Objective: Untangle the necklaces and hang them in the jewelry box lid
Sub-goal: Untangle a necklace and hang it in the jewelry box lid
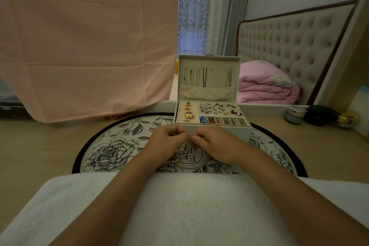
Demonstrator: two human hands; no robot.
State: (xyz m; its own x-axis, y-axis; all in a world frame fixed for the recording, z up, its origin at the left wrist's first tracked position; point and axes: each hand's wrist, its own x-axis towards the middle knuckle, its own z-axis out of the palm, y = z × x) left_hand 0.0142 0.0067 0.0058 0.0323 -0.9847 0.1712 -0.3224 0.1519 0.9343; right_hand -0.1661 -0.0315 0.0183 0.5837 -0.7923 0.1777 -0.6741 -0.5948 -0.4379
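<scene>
Untangling step, not hanging yet. Left grip [166,142] and right grip [215,144] are both closed on the necklace [186,147], fingertips pinching the chain close together just in front of the box [219,129]. The chain loops down between the wrists over the mat [111,146]. Its gold pendant [176,161] sits at the bottom, on or just above the mat, can't tell which. Whether a knot is left between the pinch points is too small to see.

Lid [217,80] stands open behind, with hung chains [204,78] on its hooks [216,69] and their tails in the pocket [205,93]. A few hooks centre-right look free.

My read: well along, and this is a late piece.

Next move needs:
- Tease the pinch points apart gently, since fine chain kinks.
- Once it hangs as one clean loop, lift it over the earrings [217,108] without snagging.
- Seat it on a free hook and feed the pendant into the pocket.
</scene>
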